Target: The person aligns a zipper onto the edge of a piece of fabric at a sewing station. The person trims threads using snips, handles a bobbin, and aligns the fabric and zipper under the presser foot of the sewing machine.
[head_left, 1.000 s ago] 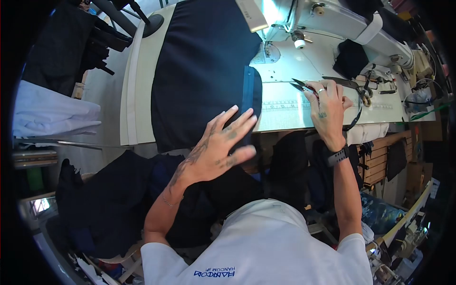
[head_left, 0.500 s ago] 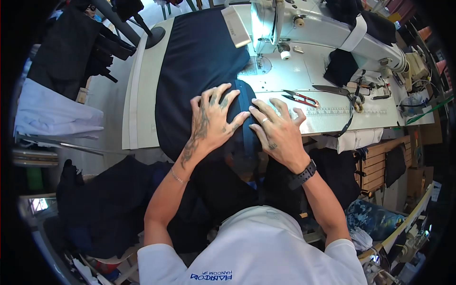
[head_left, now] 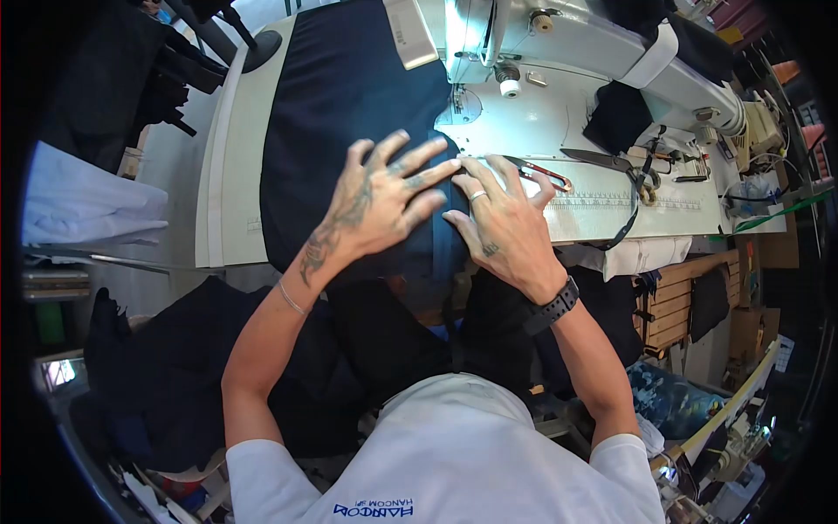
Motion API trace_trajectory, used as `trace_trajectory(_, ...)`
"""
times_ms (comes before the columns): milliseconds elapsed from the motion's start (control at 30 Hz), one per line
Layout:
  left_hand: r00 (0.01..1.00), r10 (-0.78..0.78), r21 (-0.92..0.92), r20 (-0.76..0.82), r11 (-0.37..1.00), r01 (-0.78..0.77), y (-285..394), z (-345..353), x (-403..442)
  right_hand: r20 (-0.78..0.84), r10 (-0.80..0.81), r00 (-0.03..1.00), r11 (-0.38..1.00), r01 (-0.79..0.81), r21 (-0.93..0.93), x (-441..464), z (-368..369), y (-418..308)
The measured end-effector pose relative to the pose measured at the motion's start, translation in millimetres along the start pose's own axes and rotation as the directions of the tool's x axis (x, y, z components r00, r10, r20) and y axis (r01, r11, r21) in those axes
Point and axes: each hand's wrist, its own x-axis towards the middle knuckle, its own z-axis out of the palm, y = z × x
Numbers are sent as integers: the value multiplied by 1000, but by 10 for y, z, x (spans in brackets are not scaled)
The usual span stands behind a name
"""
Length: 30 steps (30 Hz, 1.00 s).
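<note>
Dark navy fabric (head_left: 345, 96) lies over the left part of the sewing table (head_left: 229, 188) and hangs past its front edge. A narrow, slightly lighter blue strip (head_left: 443, 240) runs along its right side. Just above the fabric, left of the strip, my left hand (head_left: 371, 196) is open with fingers spread and slightly blurred. My right hand (head_left: 506, 223) rests at the strip's right side, fingertips down on the cloth and thumb apart from them; it is open. Red-handled thread snips (head_left: 548, 179) lie partly behind my right fingers.
The sewing machine (head_left: 602, 39) stands at the back right, its lit needle area beside the fabric. Large scissors (head_left: 607, 160) and a printed ruler scale (head_left: 624, 203) are to the right. A pale box (head_left: 408, 33) sits on the cloth. White cloth (head_left: 92, 196) hangs at left.
My left hand has lifted off the fabric and its fingers have spread toward the right. My right hand has shifted slightly, its fingertips closer to the strip. The whole view has shifted a little.
</note>
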Motion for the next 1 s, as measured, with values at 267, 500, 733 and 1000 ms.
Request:
trace_trajectory(267, 910, -234, 24, -341, 966, 258, -667, -86, 244, 87, -8, 996, 1000, 10, -22, 35, -68, 89)
trace_trajectory(500, 998, -25, -152, -56, 988, 16, -112, 77, 178, 120, -37, 992, 999, 38, -11, 112, -96, 154)
trace_trajectory(733, 992, -17, -164, -121, 986, -3, -238, 219, 413, 143, -70, 987, 992, 84, -94, 348, -66, 405)
trace_trajectory(1000, 993, -30, -163, -112, 987, 11, -306, 254, 538, 137, -94, 986, 986, 112, -125, 458, 0, 571)
